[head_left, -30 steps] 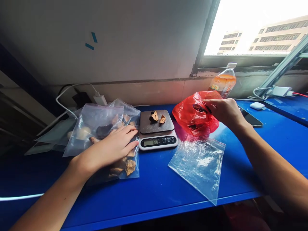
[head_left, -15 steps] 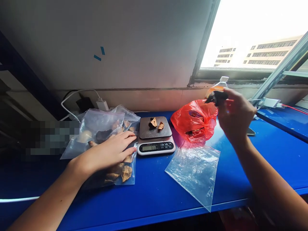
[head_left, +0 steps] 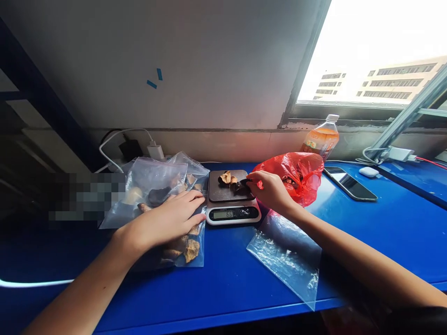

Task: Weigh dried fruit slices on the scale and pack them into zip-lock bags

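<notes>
My left hand [head_left: 172, 217] lies flat with its fingers stretched out on clear zip bags [head_left: 190, 174] that hold tan, dried-looking chunks. Its fingertips reach close to the left side of a kitchen scale [head_left: 233, 216]. Over the right part of the weighing plate, my right hand [head_left: 272, 190] pinches a dark, dried-looking piece [head_left: 241, 185]; whether that piece rests on the plate cannot be made out. Two pale brown dried pieces [head_left: 226, 177] sit on the plate beside it. Behind the right hand bulges a red plastic bag [head_left: 307, 172] with dark bits inside.
A flat clear zip bag [head_left: 289, 260] lies in front of the red bag on the blue table [head_left: 223, 288]. An orange drink bottle [head_left: 323, 137] stands by the wall. To the right are a phone [head_left: 351, 184] and a white earbud case [head_left: 369, 172]. Chargers [head_left: 155, 151] with cables sit back left.
My right hand has come down and left from above the red bag to the scale, carrying the dark piece. The left hand stays on the bags. The view has shifted slightly.
</notes>
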`<action>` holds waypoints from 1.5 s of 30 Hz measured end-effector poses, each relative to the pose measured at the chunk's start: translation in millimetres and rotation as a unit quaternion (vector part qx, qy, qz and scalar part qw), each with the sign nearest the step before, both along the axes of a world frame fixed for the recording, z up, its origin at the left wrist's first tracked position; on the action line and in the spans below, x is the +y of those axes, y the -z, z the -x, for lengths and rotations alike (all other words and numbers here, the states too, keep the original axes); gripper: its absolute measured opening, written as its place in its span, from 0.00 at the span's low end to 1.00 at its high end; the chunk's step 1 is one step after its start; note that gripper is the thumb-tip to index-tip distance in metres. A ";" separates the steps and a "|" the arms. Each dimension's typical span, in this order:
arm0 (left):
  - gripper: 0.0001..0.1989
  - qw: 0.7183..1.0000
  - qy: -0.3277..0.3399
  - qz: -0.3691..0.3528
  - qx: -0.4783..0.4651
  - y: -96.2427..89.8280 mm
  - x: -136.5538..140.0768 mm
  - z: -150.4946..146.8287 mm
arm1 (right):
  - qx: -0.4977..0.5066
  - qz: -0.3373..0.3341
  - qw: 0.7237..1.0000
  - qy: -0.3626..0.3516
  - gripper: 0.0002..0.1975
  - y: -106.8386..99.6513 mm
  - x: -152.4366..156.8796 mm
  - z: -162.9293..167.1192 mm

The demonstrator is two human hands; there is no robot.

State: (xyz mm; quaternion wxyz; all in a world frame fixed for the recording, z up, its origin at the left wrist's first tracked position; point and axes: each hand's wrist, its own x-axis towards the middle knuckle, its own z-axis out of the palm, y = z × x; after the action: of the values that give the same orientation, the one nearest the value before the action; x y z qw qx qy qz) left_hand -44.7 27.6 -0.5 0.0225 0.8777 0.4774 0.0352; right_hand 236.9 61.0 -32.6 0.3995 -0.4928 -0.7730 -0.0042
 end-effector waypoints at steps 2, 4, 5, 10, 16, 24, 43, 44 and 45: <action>0.22 0.999 -0.003 0.034 0.025 -2.7 -1.2 -1.7 | -0.007 -0.018 1.000 -0.004 0.06 -8.8 -4.8 -2.3; 0.24 0.998 -0.010 0.050 0.040 -5.3 -2.0 -3.3 | -0.006 -0.055 0.998 0.008 0.08 -19.5 -13.9 -12.6; 0.25 0.998 -0.012 0.049 0.044 -6.4 -2.1 -4.1 | -0.003 -0.075 0.997 0.022 0.08 -24.6 -18.7 -20.3; 0.27 0.996 -0.018 0.065 0.057 -10.7 -2.7 -8.9 | 0.074 -0.086 0.986 0.119 0.09 -37.3 -30.7 -63.1; 0.26 0.997 -0.015 0.058 0.052 -18.1 -6.3 -15.5 | 0.067 -0.080 0.985 0.135 0.10 -34.0 -26.6 -74.3; 0.31 0.992 -0.030 0.070 0.098 -11.8 -2.8 -12.0 | 0.016 -0.109 0.983 0.147 0.10 -36.8 -29.6 -71.3; 0.26 0.999 -0.025 0.019 -0.041 -23.3 -4.6 -11.5 | -0.088 0.155 0.977 0.114 0.17 -44.8 -28.0 -104.7; 0.24 0.996 -0.031 -0.012 -0.078 -27.1 -2.5 -12.7 | -0.097 0.162 0.977 0.101 0.18 -43.4 -26.9 -105.0; 0.23 0.992 -0.034 -0.044 -0.110 -31.6 0.5 -15.1 | -0.101 0.156 0.978 0.093 0.18 -42.4 -26.0 -104.8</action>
State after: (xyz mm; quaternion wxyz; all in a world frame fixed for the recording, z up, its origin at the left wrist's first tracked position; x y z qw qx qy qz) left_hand -29.7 28.0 31.2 0.0351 0.8519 0.4996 0.1530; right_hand 341.7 35.0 9.8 0.2352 -0.6159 -0.7513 0.0295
